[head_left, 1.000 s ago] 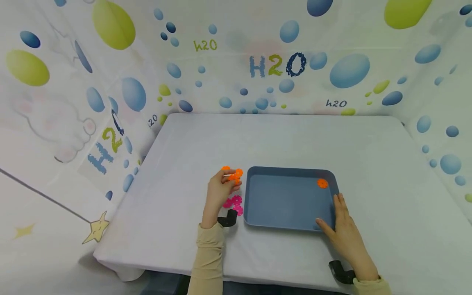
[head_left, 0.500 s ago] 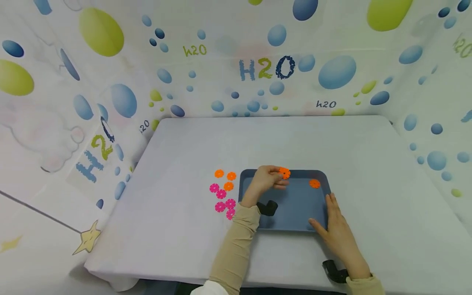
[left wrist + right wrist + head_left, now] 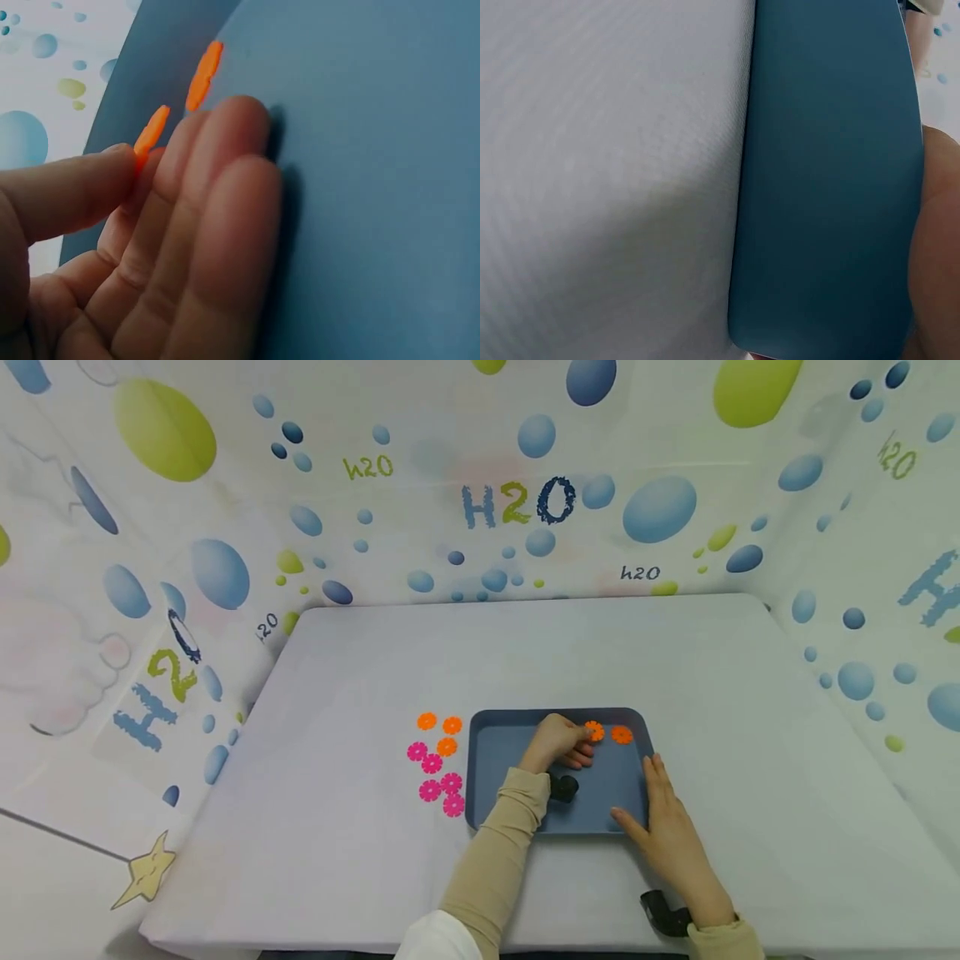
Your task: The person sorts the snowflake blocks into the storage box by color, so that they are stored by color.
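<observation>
My left hand point(image 3: 557, 743) is over the right half of the blue-grey tray point(image 3: 497, 777), pinching a small orange flower-shaped disc point(image 3: 595, 731) between thumb and index finger. In the left wrist view the pinched disc point(image 3: 154, 129) stands on edge close above the tray, with the other fingers loosely bent beside it. A second orange disc point(image 3: 622, 735) lies just to its right in the tray's far right corner. My right hand point(image 3: 675, 835) rests against the tray's right side, its fingers straight along the rim and its thumb toward the front edge.
Left of the tray, 3 orange discs point(image 3: 447, 747) lie on the white cloth, with several pink discs point(image 3: 431, 791) nearer the front. Black wrist-worn pieces point(image 3: 665, 914) sit at both wrists. A patterned backdrop point(image 3: 420, 510) rises behind the table.
My left hand has carried one orange disc from the loose pile rightward into the tray, beside the other one. My right hand stays at the tray's side. The head view has shifted slightly.
</observation>
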The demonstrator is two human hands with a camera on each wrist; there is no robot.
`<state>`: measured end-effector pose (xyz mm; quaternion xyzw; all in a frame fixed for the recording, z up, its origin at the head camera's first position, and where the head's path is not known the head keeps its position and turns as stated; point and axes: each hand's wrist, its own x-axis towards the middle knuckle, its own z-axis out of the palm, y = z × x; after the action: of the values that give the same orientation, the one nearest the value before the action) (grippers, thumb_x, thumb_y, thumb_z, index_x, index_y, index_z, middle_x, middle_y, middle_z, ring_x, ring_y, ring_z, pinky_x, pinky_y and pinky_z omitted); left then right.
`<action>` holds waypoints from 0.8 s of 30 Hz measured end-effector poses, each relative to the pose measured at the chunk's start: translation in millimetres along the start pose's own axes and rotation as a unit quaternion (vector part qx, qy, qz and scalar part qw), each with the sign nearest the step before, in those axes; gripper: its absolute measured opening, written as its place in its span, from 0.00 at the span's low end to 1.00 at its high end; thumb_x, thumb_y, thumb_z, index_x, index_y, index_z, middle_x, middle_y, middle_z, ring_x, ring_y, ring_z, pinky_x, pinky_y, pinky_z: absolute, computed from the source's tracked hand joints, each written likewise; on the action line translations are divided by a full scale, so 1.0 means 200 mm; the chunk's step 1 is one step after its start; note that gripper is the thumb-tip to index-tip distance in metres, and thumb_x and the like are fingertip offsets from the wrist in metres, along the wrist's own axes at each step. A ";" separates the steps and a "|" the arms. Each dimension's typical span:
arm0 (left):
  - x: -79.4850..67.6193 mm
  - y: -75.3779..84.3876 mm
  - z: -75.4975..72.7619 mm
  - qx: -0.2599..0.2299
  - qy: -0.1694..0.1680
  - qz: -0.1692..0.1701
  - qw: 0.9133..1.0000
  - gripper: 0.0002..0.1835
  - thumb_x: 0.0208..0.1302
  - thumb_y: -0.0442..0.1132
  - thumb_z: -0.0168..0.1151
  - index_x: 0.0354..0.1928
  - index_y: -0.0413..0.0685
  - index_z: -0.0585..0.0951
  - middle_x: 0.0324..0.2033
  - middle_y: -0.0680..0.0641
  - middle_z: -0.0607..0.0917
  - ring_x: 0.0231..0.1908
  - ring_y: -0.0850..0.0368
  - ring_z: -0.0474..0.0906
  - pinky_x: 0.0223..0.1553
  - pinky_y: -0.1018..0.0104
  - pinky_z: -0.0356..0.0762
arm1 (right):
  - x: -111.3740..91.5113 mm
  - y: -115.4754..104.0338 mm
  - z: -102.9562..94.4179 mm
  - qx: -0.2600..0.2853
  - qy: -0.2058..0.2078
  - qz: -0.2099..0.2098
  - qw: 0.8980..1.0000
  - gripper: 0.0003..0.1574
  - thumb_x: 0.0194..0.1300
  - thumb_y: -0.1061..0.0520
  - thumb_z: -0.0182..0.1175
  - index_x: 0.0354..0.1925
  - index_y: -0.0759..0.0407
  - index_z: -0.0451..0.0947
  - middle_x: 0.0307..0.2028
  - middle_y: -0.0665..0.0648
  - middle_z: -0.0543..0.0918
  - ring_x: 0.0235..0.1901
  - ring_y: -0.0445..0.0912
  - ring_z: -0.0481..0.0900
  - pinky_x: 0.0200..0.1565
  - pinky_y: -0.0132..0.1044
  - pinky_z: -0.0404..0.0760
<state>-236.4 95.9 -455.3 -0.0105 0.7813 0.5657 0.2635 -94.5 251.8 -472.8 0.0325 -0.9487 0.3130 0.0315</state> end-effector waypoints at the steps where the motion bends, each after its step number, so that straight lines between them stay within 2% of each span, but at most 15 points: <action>1: 0.00 0.00 0.00 0.000 -0.001 0.002 1.000 0.14 0.69 0.40 0.58 0.37 0.34 0.86 0.28 0.39 0.88 0.22 0.53 0.85 0.23 0.66 0.83 | 0.00 -0.01 0.00 -0.001 0.001 -0.001 1.000 0.55 0.67 0.46 0.60 0.74 0.72 0.41 0.73 0.76 0.45 0.68 0.74 0.53 0.63 0.69 0.60; 4: -0.01 0.00 -0.01 0.006 0.000 0.006 1.000 0.14 0.68 0.40 0.58 0.34 0.35 0.86 0.26 0.40 0.88 0.19 0.55 0.84 0.21 0.66 0.82 | 0.00 -0.02 0.01 0.000 0.001 -0.003 1.000 0.55 0.67 0.47 0.60 0.74 0.72 0.41 0.73 0.76 0.45 0.68 0.74 0.53 0.62 0.70 0.60; 8: -0.01 -0.01 -0.01 0.010 0.023 0.005 1.000 0.15 0.68 0.40 0.58 0.31 0.37 0.87 0.22 0.41 0.87 0.15 0.58 0.81 0.18 0.67 0.81 | 0.01 -0.03 0.02 0.004 0.001 -0.007 1.000 0.55 0.67 0.47 0.61 0.74 0.71 0.41 0.73 0.75 0.45 0.68 0.74 0.53 0.63 0.69 0.60; 15: -0.02 -0.02 -0.03 0.039 0.038 0.001 0.998 0.17 0.68 0.43 0.59 0.28 0.37 0.87 0.17 0.42 0.84 0.13 0.56 0.79 0.16 0.67 0.79 | 0.01 -0.04 0.03 0.006 0.001 -0.006 1.000 0.55 0.66 0.47 0.61 0.74 0.72 0.42 0.73 0.76 0.45 0.69 0.74 0.53 0.63 0.69 0.59; 18: -0.04 -0.01 -0.06 0.083 0.039 0.032 0.995 0.20 0.70 0.47 0.57 0.28 0.39 0.85 0.16 0.46 0.83 0.15 0.56 0.80 0.18 0.68 0.79 | 0.00 -0.03 0.03 0.003 0.002 0.000 1.000 0.56 0.67 0.46 0.61 0.74 0.71 0.41 0.73 0.76 0.46 0.68 0.75 0.53 0.62 0.70 0.60; 21: -0.07 0.02 -0.15 0.098 0.037 0.083 0.991 0.21 0.72 0.51 0.53 0.35 0.40 0.85 0.21 0.48 0.85 0.21 0.53 0.83 0.25 0.63 0.82 | 0.00 -0.02 0.02 0.003 0.006 0.001 1.000 0.57 0.66 0.45 0.61 0.74 0.71 0.41 0.73 0.76 0.46 0.67 0.76 0.54 0.60 0.72 0.60; 24: -0.12 0.08 -0.28 0.062 0.049 0.122 0.989 0.19 0.72 0.50 0.53 0.43 0.42 0.83 0.29 0.45 0.87 0.28 0.51 0.86 0.33 0.59 0.84 | 0.00 -0.02 0.01 0.006 0.008 -0.002 1.000 0.57 0.66 0.45 0.61 0.74 0.70 0.40 0.73 0.75 0.45 0.68 0.76 0.53 0.60 0.73 0.59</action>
<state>-243.8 44.4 -418.2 0.0737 0.8220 0.5432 0.1544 -93.8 247.3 -472.7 0.0320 -0.9465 0.3187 0.0390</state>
